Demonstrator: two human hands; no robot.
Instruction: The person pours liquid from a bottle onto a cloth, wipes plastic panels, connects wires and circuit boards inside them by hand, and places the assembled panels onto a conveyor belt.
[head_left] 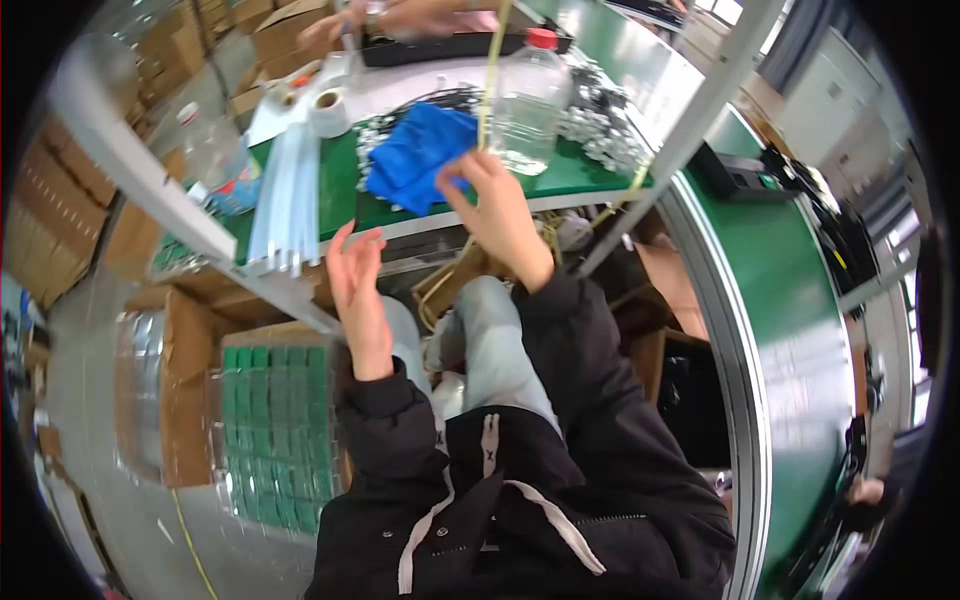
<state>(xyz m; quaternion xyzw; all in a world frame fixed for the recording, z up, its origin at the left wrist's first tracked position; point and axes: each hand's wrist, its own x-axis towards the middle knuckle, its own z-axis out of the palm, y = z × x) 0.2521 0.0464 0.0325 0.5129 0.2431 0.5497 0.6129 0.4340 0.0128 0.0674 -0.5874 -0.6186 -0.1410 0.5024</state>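
My left hand [360,285] is raised in front of the bench edge, palm up, fingers apart and holding nothing. To its right, my right hand [495,210] is over the front edge of the green bench [400,218], at the lower right side of a crumpled blue cloth [420,150]. Its thumb and fingers are apart, with nothing seen between them; whether the fingertips touch the cloth is unclear. Behind this hand stands a clear bottle with a red cap [528,105]. Small white parts with black cables [600,135] lie around the cloth and the bottle.
Translucent strips [287,195] and a white roll [330,113] lie on the bench's left part, near another bottle [218,165]. Another person's hands [400,18] are across the bench. A tray of green pieces [278,430] sits lower left. Metal posts [690,130] flank the bench.
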